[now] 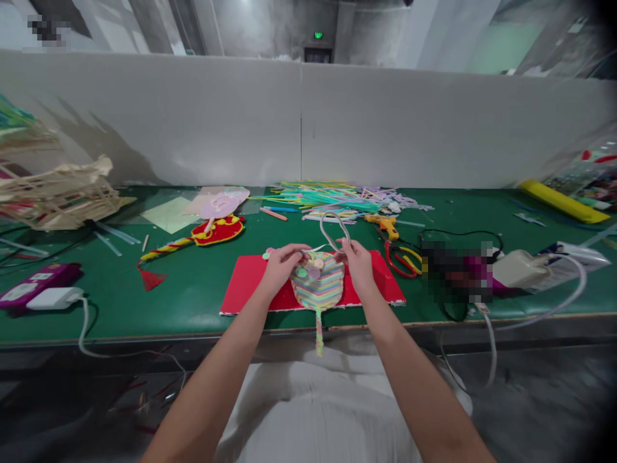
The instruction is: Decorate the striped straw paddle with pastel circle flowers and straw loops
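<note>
Over a pastel striped hand fan [318, 293], my left hand [283, 267] pinches one end of a thin pale strip [343, 227]. My right hand [357, 262] is closed on the same strip, which curls up in a loop above the fingers. The fan lies on a red board [245, 283]; its wrapped handle [319, 331] sticks out past the table's front edge. Several small round pastel pieces [314, 272] sit on the upper part of the fan, partly hidden by my left fingers.
Behind the board lies a pile of coloured pipe cleaners [332, 198]. A yellow glue gun [384, 225] and red-and-yellow-handled pliers [402, 260] lie to the right. A red fan [219, 230] with a tassel is at left. Power strips [41, 283] and cables flank the board.
</note>
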`<state>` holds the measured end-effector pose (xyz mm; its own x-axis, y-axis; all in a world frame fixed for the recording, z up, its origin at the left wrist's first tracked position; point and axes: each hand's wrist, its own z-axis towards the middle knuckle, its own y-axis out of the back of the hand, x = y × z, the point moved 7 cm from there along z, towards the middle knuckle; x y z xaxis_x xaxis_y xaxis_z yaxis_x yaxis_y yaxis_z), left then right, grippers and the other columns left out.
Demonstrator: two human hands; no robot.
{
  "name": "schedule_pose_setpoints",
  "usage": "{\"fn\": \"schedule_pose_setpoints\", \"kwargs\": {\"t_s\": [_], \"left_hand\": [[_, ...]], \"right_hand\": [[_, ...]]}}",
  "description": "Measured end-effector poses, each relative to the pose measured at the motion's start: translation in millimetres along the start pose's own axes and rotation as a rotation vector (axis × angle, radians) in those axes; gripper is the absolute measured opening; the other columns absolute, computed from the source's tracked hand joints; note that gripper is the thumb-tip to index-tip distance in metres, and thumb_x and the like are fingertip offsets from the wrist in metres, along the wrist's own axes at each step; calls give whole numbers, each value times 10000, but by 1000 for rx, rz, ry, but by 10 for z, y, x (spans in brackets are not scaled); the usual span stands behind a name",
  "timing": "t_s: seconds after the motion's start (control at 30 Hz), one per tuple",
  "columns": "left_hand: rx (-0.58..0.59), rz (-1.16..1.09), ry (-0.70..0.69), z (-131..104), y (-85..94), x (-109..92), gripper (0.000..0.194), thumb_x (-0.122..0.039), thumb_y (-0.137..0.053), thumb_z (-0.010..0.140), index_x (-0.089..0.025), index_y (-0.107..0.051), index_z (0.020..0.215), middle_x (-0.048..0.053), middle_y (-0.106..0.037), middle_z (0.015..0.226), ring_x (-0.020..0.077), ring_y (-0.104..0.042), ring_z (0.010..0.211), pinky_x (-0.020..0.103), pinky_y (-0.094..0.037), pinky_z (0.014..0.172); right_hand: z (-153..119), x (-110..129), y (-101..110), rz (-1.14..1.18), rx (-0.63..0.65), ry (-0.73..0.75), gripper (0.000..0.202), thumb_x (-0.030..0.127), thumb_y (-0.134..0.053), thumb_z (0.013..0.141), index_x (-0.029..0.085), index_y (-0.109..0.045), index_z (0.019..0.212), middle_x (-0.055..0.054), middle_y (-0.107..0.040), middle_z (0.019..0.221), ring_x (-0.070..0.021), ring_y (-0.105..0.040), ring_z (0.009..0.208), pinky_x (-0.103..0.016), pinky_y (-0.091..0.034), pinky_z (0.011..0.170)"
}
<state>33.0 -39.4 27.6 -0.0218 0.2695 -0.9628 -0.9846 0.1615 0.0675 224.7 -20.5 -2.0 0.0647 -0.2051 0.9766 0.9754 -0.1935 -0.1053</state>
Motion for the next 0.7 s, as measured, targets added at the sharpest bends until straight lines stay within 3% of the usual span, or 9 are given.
{"fn": "schedule_pose_setpoints", "kwargs": {"t_s": [0.2,0.33,0.47,0.53,0.7], "left_hand": [[34,347,-193,-28,-84,-131,212,-280,-508,784,-193,-653,912,68,-627,921,168,-573,834,270,-441,714],[49,456,-295,-30,-112,-161,151,-244,-569,746,-193,-631,874,66,-609,940,165,-558,857,268,-430,718],[-44,484,-259,-12,-34,-103,102,-186,-575,726,-198,-620,816,32,-626,828,153,-561,761,263,-419,685],[-57,462,-225,-5,-18,-71,80,-182,-577,721,-198,-619,787,17,-630,772,146,-564,708,254,-417,656],[-69,444,-179,8,-6,-27,77,-178,-578,717,-203,-617,778,-2,-635,727,138,-575,677,236,-414,623]], "right_hand": [[-23,30,7,-79,-12,-5,547,491,-525,736,189,-467,1188,-15,-629,611,-185,-622,547,-293,-489,523],[-46,44,-33,-86,27,0,507,461,-539,733,202,-482,1165,-29,-646,662,-189,-627,546,-293,-484,511],[-79,47,-83,-140,84,4,448,436,-499,767,204,-484,1150,-32,-653,683,-193,-635,575,-296,-479,532],[-106,110,-100,-233,94,80,401,410,-473,790,199,-503,1129,-43,-657,739,-197,-639,661,-312,-484,603],[-256,431,-134,-674,-54,485,242,364,-501,800,207,-628,933,-97,-565,1046,-225,-511,1008,-373,-379,876]]}}
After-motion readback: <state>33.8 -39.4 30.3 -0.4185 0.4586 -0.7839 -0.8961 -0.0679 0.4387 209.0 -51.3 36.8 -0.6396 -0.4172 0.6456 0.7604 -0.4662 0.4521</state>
